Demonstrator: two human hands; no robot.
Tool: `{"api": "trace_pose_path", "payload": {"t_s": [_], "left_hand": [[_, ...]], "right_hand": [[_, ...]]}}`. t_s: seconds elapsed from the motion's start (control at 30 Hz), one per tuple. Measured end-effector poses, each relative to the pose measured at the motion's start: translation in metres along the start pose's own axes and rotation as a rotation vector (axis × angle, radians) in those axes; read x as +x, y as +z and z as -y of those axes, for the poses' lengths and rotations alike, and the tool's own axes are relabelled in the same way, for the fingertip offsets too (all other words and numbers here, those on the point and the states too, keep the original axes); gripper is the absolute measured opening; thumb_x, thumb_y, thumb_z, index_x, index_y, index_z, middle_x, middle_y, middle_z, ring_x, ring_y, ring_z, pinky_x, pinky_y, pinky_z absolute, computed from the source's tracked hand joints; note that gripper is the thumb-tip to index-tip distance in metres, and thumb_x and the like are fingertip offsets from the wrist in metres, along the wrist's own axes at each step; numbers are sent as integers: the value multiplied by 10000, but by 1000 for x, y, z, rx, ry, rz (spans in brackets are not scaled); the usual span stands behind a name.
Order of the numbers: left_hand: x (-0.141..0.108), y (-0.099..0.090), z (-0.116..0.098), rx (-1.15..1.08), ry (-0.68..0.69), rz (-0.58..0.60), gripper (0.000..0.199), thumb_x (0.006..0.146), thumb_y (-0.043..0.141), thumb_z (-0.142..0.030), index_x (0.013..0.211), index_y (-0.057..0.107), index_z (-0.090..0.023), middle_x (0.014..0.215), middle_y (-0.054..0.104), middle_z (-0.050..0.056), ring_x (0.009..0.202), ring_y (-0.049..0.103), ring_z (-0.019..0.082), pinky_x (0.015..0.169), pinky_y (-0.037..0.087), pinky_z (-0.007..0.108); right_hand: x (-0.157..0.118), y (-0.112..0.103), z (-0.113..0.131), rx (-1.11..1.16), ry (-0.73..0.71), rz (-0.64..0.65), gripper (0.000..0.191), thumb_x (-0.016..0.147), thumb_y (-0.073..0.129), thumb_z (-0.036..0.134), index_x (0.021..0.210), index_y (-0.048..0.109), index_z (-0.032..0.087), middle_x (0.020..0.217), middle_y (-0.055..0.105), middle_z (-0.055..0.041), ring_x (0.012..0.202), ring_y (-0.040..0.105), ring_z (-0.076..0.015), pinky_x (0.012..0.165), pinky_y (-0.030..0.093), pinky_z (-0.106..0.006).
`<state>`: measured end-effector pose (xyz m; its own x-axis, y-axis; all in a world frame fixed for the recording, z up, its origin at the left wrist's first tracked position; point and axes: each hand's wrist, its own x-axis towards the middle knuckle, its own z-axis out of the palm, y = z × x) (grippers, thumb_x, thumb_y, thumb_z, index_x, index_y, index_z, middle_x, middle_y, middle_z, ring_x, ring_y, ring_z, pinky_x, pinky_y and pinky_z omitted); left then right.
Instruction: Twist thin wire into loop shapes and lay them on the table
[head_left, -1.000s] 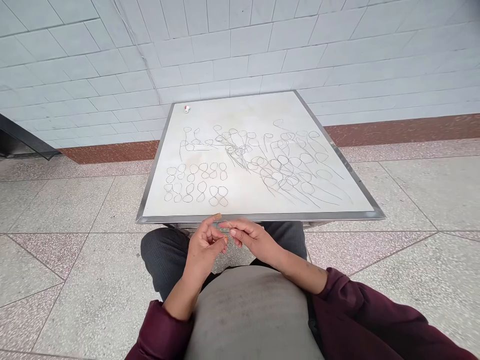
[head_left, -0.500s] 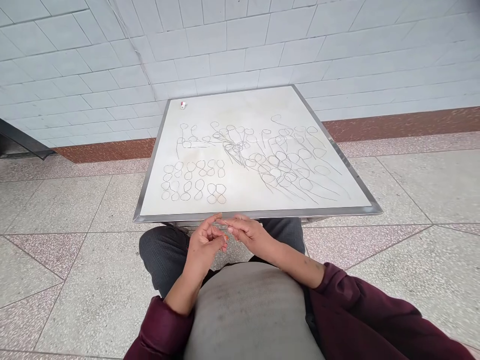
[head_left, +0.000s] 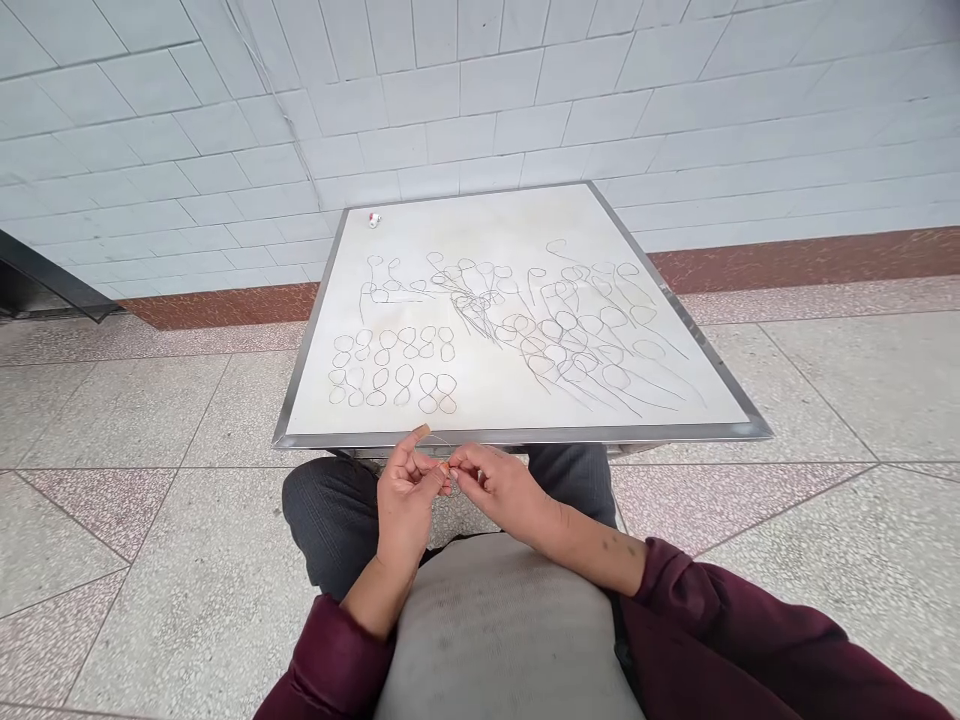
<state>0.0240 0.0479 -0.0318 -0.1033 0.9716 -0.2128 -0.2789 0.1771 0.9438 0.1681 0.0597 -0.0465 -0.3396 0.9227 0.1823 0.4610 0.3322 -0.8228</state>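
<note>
Pinching a thin wire (head_left: pixel 441 440) by the near edge of the table (head_left: pixel 510 400), our left hand (head_left: pixel 406 492) and right hand (head_left: pixel 508 492) nearly meet at the fingertips, probably to steady so fine a strand, while figure-eight loops (head_left: pixel 403 383) lie apart from long-tailed wires (head_left: pixel 562 345), perhaps against tangling.

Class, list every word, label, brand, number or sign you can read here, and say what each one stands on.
None can be read.
Small white-and-red object at the table's far left corner: any marking is too small to read.
Figure-eight wire loops: shaped like the number 8, but not writing.
</note>
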Motion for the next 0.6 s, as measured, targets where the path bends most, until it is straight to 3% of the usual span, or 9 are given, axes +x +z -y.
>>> {"api": "trace_pose_path", "payload": {"t_s": [0.17,0.33,0.6], "left_hand": [[-1,7,5,-36,33,-56,525,703,725,-202,1203,566,-183,671,560,-60,548,541,81,573,481,232],[2,8,8,-67,2,-35,522,701,720,-215,1198,564,-169,657,572,-59,529,538,77,563,457,225],[2,13,11,-97,-19,-50,542,702,714,-197,1216,545,-162,644,582,-67,530,541,82,576,451,235]], "right_hand": [[-2,2,0,-28,-25,-61,123,912,451,176,887,565,214,778,602,-26,738,552,-172,653,439,-282],[-4,5,-9,-60,-67,-86,177,941,403,185,905,575,209,824,601,-50,777,548,-184,694,450,-303],[-3,8,-14,39,1,-119,146,936,432,208,857,555,207,808,596,-36,767,547,-179,698,447,-307]]}}
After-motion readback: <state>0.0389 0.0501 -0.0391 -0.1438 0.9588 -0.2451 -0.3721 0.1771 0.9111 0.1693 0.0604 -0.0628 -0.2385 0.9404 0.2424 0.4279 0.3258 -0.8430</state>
